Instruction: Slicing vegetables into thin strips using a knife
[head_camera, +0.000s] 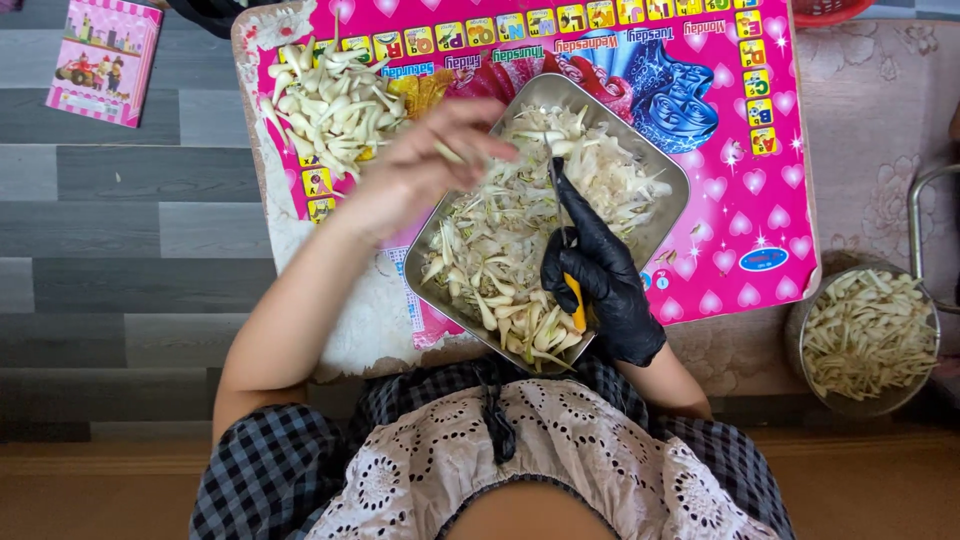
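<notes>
Bare left hand, upper centre, pinches one pale slender floret. Black-gloved right hand grips a yellow-handled small knife over the rectangular steel tray. Floret looks light, soft, snappable: hold near base.

A low table stands before the seated person, with a metal tray of cut pieces on its middle. A heap of peeled pieces lies on the table's far left corner. A round bowl full of pieces sits to the right, beside the table's near corner. A booklet lies on the floor, far left.
</notes>
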